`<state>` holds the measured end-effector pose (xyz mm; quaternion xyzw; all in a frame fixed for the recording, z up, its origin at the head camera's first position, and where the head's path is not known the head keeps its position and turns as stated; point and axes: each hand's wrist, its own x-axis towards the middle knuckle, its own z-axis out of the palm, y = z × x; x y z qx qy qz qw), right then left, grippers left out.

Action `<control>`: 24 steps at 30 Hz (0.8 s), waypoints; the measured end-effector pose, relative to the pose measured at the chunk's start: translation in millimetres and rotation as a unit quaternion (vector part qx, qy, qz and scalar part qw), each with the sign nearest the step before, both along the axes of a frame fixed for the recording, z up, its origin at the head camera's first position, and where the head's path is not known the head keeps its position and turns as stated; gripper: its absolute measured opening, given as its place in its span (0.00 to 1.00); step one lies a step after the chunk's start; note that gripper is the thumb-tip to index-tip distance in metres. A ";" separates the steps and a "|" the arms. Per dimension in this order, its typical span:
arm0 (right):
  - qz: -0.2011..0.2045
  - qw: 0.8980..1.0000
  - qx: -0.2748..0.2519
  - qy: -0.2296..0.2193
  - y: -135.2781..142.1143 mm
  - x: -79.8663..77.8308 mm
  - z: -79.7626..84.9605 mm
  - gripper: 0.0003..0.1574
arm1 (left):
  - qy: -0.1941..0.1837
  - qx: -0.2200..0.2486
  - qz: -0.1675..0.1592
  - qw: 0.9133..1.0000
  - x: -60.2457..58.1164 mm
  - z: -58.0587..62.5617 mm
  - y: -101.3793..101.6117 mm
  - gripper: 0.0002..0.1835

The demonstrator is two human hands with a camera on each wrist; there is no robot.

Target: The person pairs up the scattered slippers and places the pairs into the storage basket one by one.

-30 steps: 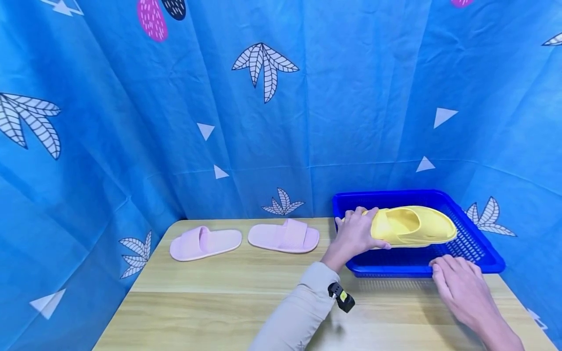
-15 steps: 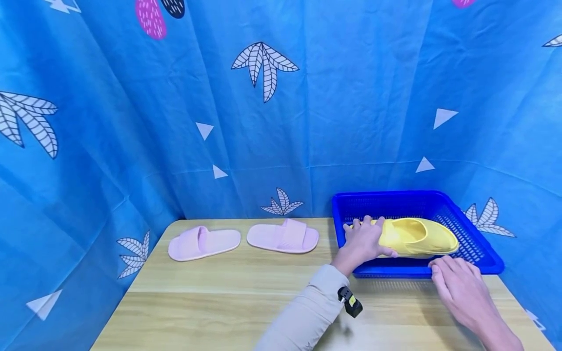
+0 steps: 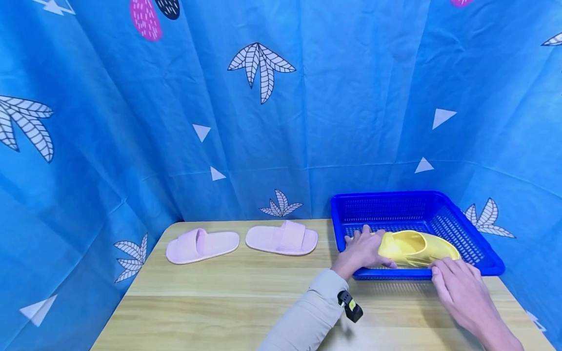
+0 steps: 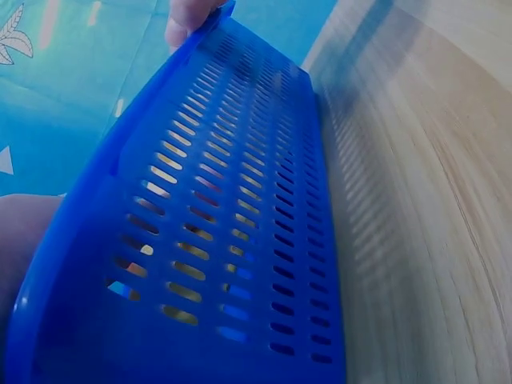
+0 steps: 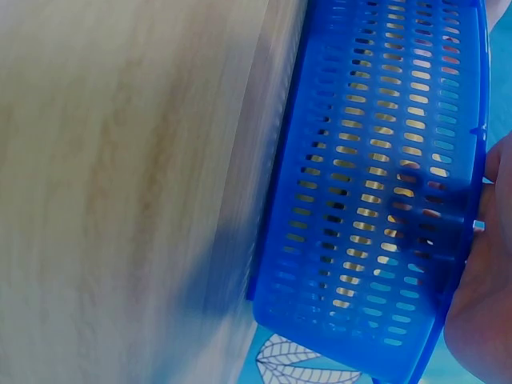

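In the head view, the left hand (image 3: pixel 362 249) reaches back-up with its thumb and fingers gripping one end of the yellow shoe (image 3: pixel 410 247), which extends rightward inside the blue basket (image 3: pixel 395 274), while the right hand (image 3: pixel 465 287) curls over the near rim. The left wrist view shows the left hand beyond that rim; the right wrist view shows the right hand clasping it.

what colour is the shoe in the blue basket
Yellow; the shoe shows best in the head view.
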<state>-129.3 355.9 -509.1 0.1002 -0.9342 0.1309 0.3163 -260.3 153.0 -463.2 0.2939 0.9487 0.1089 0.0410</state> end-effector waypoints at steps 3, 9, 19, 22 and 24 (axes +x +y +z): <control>0.001 1.000 0.002 0.003 0.0 -0.2 0.7 0.09 | -0.013 -0.003 -0.004 1.000 0.2 0.3 0.2 0.50; -0.001 1.000 0.006 0.004 -0.2 -0.2 -0.1 0.08 | -0.029 -0.002 -0.011 1.000 0.6 -0.5 2.2 0.45; -0.003 1.000 0.006 -0.002 -3.0 1.9 -0.5 0.08 | -0.019 -0.009 -0.039 0.999 -1.6 -2.8 1.8 0.38; -0.002 1.000 0.007 0.000 -2.0 1.3 -0.8 0.08 | -0.016 -0.009 -0.040 0.999 -0.9 -2.2 1.0 0.38; -0.001 1.000 0.008 -0.001 -1.3 1.2 -0.5 0.09 | -0.011 -0.011 -0.043 0.999 0.1 -0.7 -0.3 0.38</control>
